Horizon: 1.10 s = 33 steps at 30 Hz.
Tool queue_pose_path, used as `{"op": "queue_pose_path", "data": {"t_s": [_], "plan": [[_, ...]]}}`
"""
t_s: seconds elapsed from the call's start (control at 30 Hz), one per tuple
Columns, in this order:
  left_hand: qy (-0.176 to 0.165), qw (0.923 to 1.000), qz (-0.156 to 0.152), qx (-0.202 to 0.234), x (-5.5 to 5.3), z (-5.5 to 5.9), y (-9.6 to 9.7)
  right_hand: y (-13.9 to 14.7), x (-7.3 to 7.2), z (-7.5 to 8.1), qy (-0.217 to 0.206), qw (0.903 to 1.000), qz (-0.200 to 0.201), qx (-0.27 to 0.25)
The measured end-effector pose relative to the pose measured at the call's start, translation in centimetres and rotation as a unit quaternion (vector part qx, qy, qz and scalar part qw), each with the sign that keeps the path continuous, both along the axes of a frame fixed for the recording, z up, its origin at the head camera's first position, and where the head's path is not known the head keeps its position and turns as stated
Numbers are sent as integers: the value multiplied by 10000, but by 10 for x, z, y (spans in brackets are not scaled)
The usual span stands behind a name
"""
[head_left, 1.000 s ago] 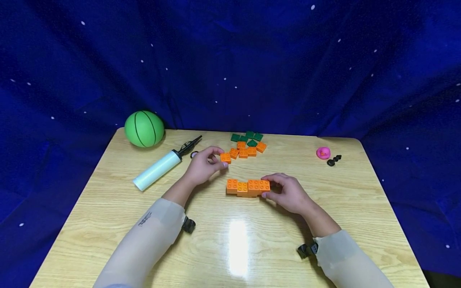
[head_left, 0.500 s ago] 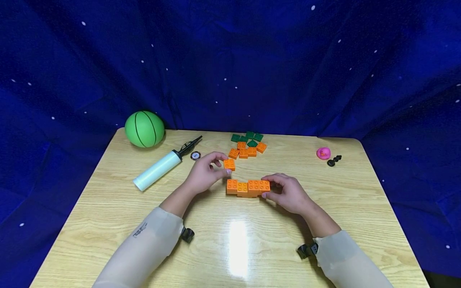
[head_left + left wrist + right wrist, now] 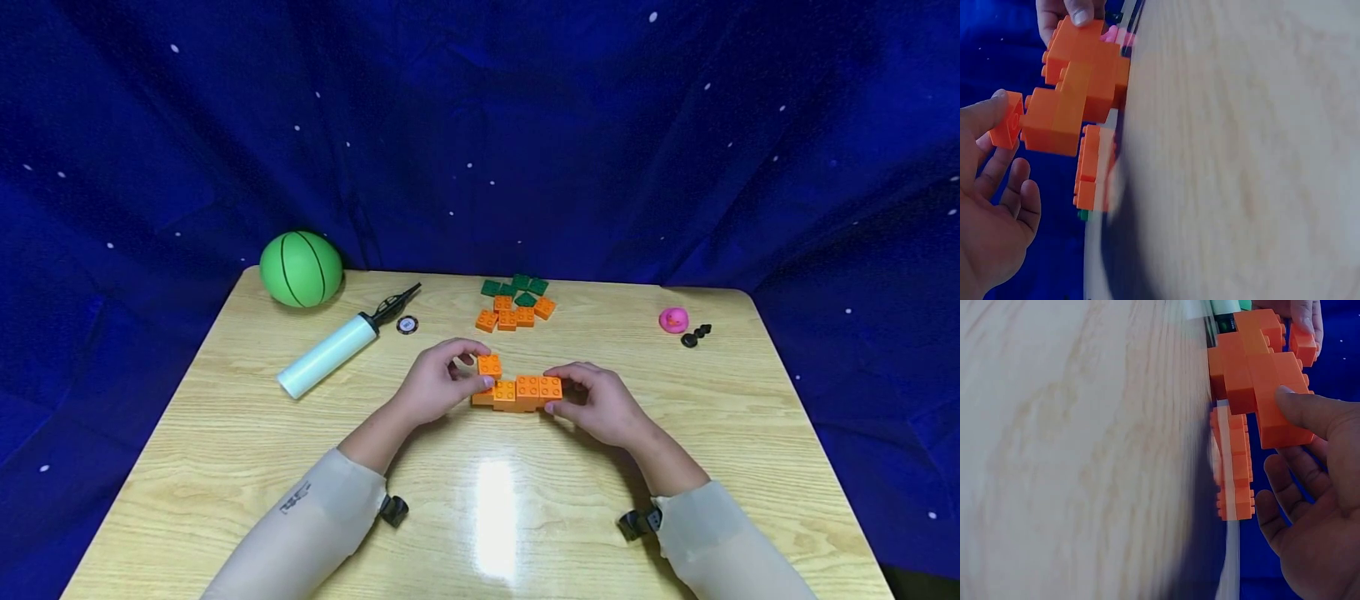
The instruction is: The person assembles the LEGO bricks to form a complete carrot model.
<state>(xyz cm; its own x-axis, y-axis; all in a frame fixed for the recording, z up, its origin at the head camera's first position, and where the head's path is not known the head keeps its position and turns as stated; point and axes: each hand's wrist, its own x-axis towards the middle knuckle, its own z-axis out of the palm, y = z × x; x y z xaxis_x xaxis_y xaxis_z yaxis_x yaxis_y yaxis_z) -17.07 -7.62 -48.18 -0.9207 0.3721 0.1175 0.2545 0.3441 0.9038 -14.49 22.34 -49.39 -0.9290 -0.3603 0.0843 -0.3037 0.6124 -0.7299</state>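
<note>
Orange brick [image 3: 490, 365] half-hidden in left hand [image 3: 438, 385] grip

bricks [image 3: 517, 392]: orange
flat tiles [image 3: 514, 287]: dark green
ball [image 3: 301, 268]: green, black lines
pump [image 3: 327, 354]: white, black nozzle
bench [image 3: 225, 433]: pale wood grain
backdrop [image 3: 480, 125]: deep blue, white specks

Head cam looks down at whole table [image 3: 225, 433] from front; both wrist cams close, sideways, sharing orange block row [image 3: 517, 392].

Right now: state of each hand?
Left hand: pinches a small orange brick.
Right hand: grips the orange brick assembly.
</note>
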Motion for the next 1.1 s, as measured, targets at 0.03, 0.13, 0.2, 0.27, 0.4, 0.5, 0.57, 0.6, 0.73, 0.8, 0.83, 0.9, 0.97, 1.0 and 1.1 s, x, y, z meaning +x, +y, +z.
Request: {"op": "queue_pose_path", "data": {"t_s": [0.03,0.13,0.2,0.27,0.4,0.5,0.57,0.6,0.73,0.8,0.83,0.9,0.97,1.0,1.1], "plan": [[6,10000,-17,10,1,-1,1,0,0,0,-6,10000,-6,-2],[44,10000,-59,25,3,-3,5,0,1,-1,-26,10000,7,-40],[82,9999,-97,35,5,-4,8,0,1,-1,-37,10000,9,-67],[128,9998,-134,-16,6,-5,11,0,1,0,-37,10000,16,-75],[203,9994,-205,-186,8,-7,15,0,1,1,-36,10000,18,-60],[186,9993,-219,-251,9,-9,17,0,1,1,-39,10000,17,-42],[147,9993,-213,-257,9,-11,18,0,1,0,-31,10000,27,-33],[134,9994,-210,-260,8,-12,18,0,1,0,-31,10000,28,-26],[91,9994,-200,-257,8,-13,19,1,1,0,-31,10000,27,-22],[78,9995,-216,-237,8,-13,20,1,1,1,-51,10000,14,-24],[69,9994,-228,-234,8,-14,21,1,1,1,-57,10000,10,-29],[35,9994,-248,-249,9,-14,22,1,1,1,-70,10000,12,-46],[20,9993,-253,-275,9,-16,22,1,1,1,-76,10000,13,-57],[9,9992,-248,-306,9,-16,21,1,1,1,-76,9999,24,-69],[-34,9991,-226,-356,10,-18,21,1,1,0,-74,9999,49,-81]]}}
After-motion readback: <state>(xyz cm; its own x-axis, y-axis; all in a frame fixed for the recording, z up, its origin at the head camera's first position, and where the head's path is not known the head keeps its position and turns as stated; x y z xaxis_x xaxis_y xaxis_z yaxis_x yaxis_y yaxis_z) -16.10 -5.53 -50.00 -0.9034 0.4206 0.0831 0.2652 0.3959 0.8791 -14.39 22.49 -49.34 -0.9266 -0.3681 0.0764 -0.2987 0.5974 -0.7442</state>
